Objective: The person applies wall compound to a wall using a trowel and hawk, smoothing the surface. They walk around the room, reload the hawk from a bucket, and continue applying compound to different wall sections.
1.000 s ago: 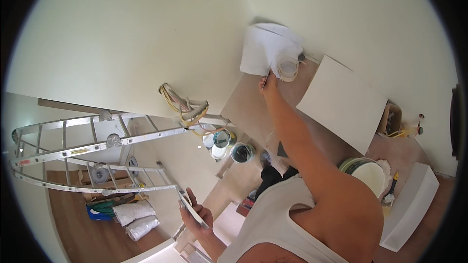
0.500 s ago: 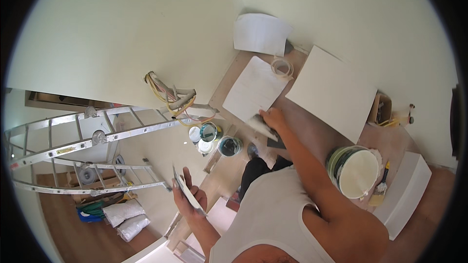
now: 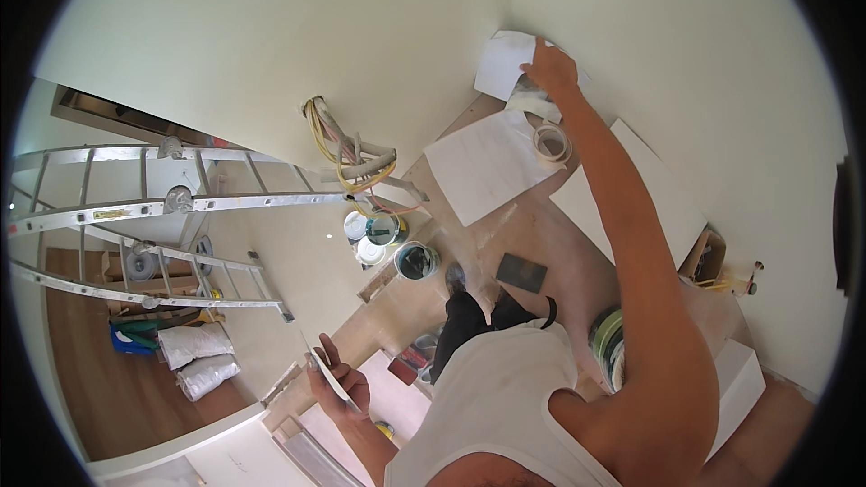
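My left hand [image 3: 341, 386] is closed around a wide flat filling knife [image 3: 332, 375], seen nearly edge-on with pale material on its face. It is held low beside my chest, above the pink-white sheet on the floor. My right arm stretches far out toward the wall corner. There my right hand [image 3: 553, 69] grips a second filling knife [image 3: 532, 96], whose greyish blade points down past the fingers. Behind it a white sheet [image 3: 498, 65] leans in the corner. Whether the blade touches the wall I cannot tell. The handle is hidden in the palm.
An aluminium ladder [image 3: 126, 209] lies across the left. Cables [image 3: 347, 162] hang from the wall. Paint tins [image 3: 382, 228], a dark-filled bucket [image 3: 416, 261], a tape roll [image 3: 551, 142], a white sheet [image 3: 483, 167] and a dark flat block [image 3: 521, 272] lie below. My arm partly hides a green bucket [image 3: 608, 343].
My right hand has moved up and away, from above the floor sheet to the corner, with its filling knife. The view has shifted. My left hand still holds its knife low.
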A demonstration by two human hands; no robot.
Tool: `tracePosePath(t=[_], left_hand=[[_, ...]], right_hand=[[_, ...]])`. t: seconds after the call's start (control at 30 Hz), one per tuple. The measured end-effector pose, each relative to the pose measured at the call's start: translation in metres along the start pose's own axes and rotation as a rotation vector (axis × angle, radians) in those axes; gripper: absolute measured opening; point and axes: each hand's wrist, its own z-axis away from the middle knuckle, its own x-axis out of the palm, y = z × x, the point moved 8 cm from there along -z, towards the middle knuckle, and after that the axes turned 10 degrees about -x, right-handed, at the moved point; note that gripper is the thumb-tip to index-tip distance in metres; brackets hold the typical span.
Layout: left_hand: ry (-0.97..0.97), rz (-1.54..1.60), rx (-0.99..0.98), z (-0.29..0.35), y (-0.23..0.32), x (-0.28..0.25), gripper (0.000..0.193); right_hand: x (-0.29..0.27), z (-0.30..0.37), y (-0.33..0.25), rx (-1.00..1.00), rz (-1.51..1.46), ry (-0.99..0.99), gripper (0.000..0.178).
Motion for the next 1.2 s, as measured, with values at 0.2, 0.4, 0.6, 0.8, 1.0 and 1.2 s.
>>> tracePosePath(t=[0.2,0.4,0.6,0.8,1.0,1.2], left_hand=[[-0.076,-0.001,-0.081,-0.002,-0.013,0.018,0.030],[-0.095,0.007,-0.146,-0.021,-0.019,0.015,0.031],[-0.171,-0.042,-0.187,-0.035,-0.026,0.037,0.031],[-0.161,-0.031,-0.239,-0.033,-0.036,0.038,0.030],[-0.138,0.005,-0.184,-0.023,-0.024,0.012,0.031],[-0.156,0.002,-0.246,-0.029,-0.036,0.016,0.031]], right_hand=[[0.052,-0.018,0.063,0.095,-0.235,0.042,0.032],[0.056,0.104,-0.082,-0.639,-0.309,-0.213,0.028],[0.034,0.173,-0.165,-0.807,-0.303,-0.564,0.029],[0.118,0.142,-0.114,-0.702,0.007,-0.562,0.045],[0.104,0.128,-0.035,0.079,-0.150,-0.257,0.054],[0.129,0.156,0.026,0.246,-0.217,-0.333,0.037]])
